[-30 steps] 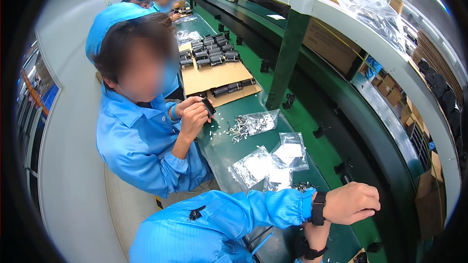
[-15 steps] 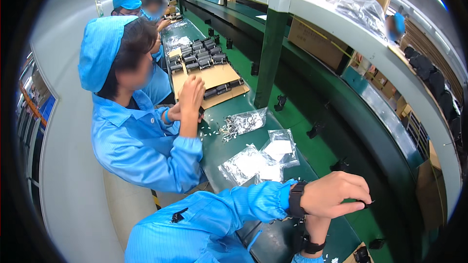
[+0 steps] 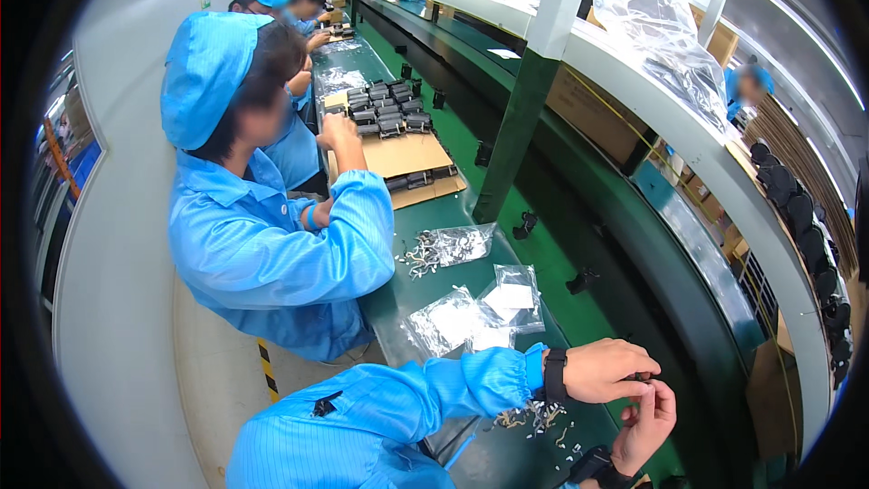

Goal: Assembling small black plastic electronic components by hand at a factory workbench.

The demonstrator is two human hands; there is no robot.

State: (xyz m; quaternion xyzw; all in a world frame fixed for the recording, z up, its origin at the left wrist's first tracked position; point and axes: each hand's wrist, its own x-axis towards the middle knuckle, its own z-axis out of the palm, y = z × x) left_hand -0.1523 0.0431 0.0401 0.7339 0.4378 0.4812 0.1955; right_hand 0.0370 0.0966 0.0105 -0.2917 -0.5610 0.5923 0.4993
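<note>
My left hand (image 3: 605, 370) reaches across from the left in a blue sleeve with a black band at its wrist. Its thumb and fingers are pinched together. My right hand (image 3: 646, 426) comes up from below, and its fingertips meet those of the left. A small dark thing shows between the fingertips, mostly hidden, and I cannot make out its kind. Beneath my left wrist, a loose pile of small wires with white ends (image 3: 541, 417) lies on the green bench (image 3: 493, 453). Clear plastic bags (image 3: 445, 319) with white contents lie just beyond my left forearm.
A co-worker in blue (image 3: 272, 235) sits on my left, one hand raised near black parts stacked on cardboard (image 3: 412, 152). A bag of wire pieces (image 3: 462, 244) lies by that person. Black parts (image 3: 581, 281) dot the green conveyor (image 3: 534, 258). A green-and-white post (image 3: 529, 109) supports a shelf.
My right hand has come out from under my left wrist, up to the left fingertips. The co-worker's raised hand has moved away toward the stacked parts. The whole view has shifted slightly.
</note>
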